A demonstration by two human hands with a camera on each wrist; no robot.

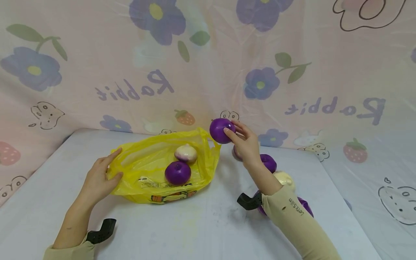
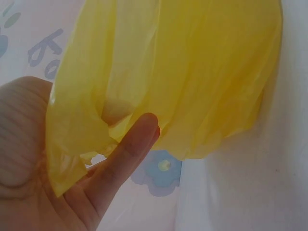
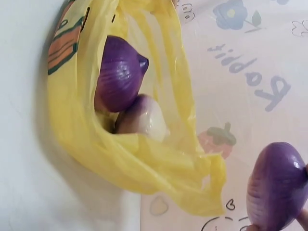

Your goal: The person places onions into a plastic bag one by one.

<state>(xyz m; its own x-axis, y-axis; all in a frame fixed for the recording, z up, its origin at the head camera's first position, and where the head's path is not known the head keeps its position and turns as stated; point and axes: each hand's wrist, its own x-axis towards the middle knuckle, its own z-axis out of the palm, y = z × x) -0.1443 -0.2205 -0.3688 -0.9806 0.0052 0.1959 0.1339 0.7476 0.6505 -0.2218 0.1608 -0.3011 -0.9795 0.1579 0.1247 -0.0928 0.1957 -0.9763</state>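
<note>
My right hand (image 1: 245, 144) pinches a glossy purple onion (image 1: 222, 130) between thumb and fingers, raised just past the right end of a yellow plastic bag (image 1: 136, 193). In the right wrist view the held onion (image 3: 276, 187) shows at the lower right edge. My left hand (image 1: 100, 178) holds the bag's left end, its thumb (image 2: 130, 149) on one side of the thin plastic. The bag lies with its mouth spread wide. Inside it, a purple onion (image 1: 177, 173) rests against a white onion with a purplish base (image 1: 186, 153).
Under and beside my right forearm are more vegetables: a purple one (image 1: 268, 163), a cream-coloured one (image 1: 284, 180) and another purple one (image 1: 305, 206), partly hidden by the sleeve. A white-covered table (image 1: 182, 231) carries everything. Behind it hangs a patterned curtain (image 1: 208, 72).
</note>
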